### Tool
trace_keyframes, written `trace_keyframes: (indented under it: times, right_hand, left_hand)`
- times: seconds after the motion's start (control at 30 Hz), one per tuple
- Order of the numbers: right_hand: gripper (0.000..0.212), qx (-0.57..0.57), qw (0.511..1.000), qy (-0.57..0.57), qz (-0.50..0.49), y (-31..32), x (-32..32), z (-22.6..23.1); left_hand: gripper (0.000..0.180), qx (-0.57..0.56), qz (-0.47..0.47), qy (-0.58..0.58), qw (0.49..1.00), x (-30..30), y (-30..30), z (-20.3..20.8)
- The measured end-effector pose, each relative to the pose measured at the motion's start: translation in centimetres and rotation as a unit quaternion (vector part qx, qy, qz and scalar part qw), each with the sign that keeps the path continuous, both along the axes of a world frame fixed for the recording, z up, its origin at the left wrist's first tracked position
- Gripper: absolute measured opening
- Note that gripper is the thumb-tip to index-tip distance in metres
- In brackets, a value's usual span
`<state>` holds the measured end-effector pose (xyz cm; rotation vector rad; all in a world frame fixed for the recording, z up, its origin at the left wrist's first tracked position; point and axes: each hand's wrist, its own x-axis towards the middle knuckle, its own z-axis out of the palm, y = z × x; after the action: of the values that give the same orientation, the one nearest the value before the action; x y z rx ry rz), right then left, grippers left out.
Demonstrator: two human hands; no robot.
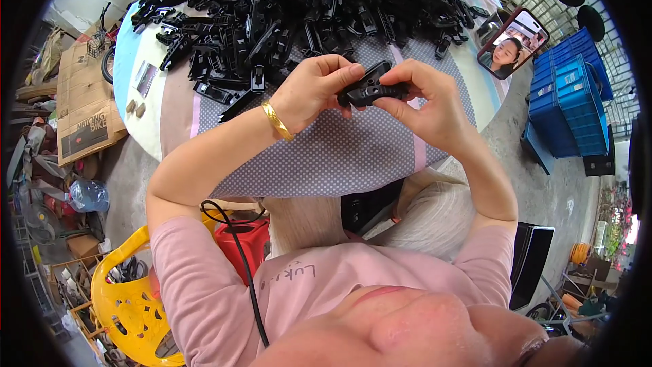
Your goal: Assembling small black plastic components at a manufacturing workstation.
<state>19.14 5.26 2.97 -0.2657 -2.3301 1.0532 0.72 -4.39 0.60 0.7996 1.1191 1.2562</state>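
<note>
My left hand (318,88) and my right hand (431,98) hold black plastic parts (370,87) between them, above the near half of the table. The left thumb presses on one end, with the fingers curled behind it. On the other side, my right thumb and forefinger pinch the end of a dark piece. Whether the pieces are joined or only touching, I cannot tell. A big heap of similar black plastic parts (272,20) covers the far side of the table, just beyond my hands.
The round table wears a grey dotted cloth (305,163). A phone (513,42) showing a person stands at its right edge. Blue crates (570,105) stand on the floor at right. A flattened cardboard box (88,109) and a yellow plastic chair (132,299) are at left.
</note>
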Motion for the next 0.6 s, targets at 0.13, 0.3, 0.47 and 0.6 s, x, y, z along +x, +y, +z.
trace_keyframes:
  times: [0.13,0.3,0.47,0.6]
  right_hand:
    - [0.025,0.051,0.999,-0.006,-0.019,-0.2,-0.2,-0.2]
    - [0.025,0.089,0.991,0.054,-0.08,-0.1,-0.5,-1.1]
    - [0.031,0.107,0.993,0.028,-0.042,0.2,0.0,-0.4]
    - [0.044,0.261,0.958,0.043,-0.108,0.1,-0.2,1.0]
  left_hand:
    - [0.027,-0.004,0.005,0.028,1.0,0.2,-0.2,0.8]
    - [0.038,0.089,-0.01,0.156,0.984,0.7,-0.6,0.9]
    - [0.042,0.128,0.039,0.268,0.954,1.0,-0.7,0.8]
    - [0.038,0.148,0.045,0.269,0.951,0.7,-0.5,0.3]
